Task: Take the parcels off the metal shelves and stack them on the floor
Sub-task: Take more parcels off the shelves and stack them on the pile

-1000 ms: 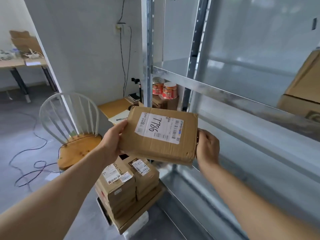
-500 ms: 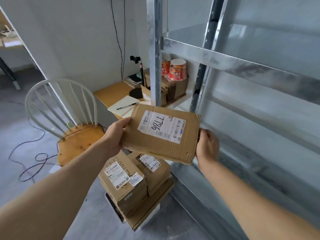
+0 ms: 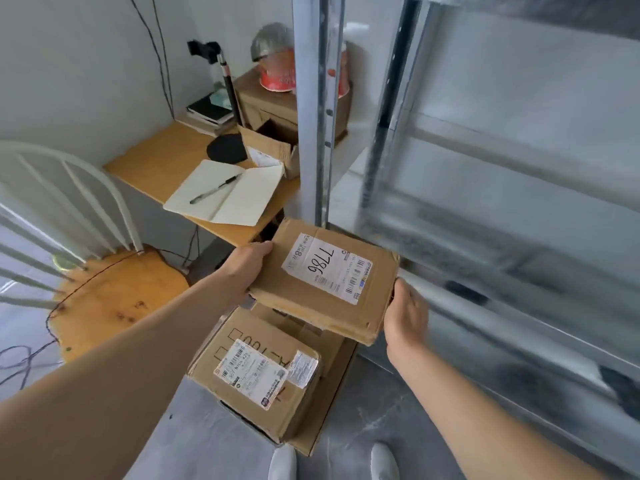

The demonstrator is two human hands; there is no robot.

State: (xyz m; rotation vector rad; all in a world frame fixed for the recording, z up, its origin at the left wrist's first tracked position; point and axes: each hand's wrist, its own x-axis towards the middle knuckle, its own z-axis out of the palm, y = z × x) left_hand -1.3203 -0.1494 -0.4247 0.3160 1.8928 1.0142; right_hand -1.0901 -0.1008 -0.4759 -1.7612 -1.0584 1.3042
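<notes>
1. 2 hands grasp 1 flat cardboard parcel point(image 3: 325, 282) labelled 7786: the left hand point(image 3: 251, 261) clasps its 9 o'clock edge, the right hand point(image 3: 405, 317) its 4 o'clock corner.
2. Over the last second it has dropped from shelf height to hover just above the floor stack point(image 3: 256, 375) at 6 o'clock, clear of the metal shelves point(image 3: 485, 237) at 3 o'clock.
3. It seems not yet to touch the stack, though the overlap hides any gap.
4. Setting down looks imminent.

Floor point(image 3: 363, 410): parcel stack point(image 3: 256, 375) beside the metal shelves point(image 3: 485, 237). Desk point(image 3: 156, 161): open notebook point(image 3: 225, 195) near its front edge.
</notes>
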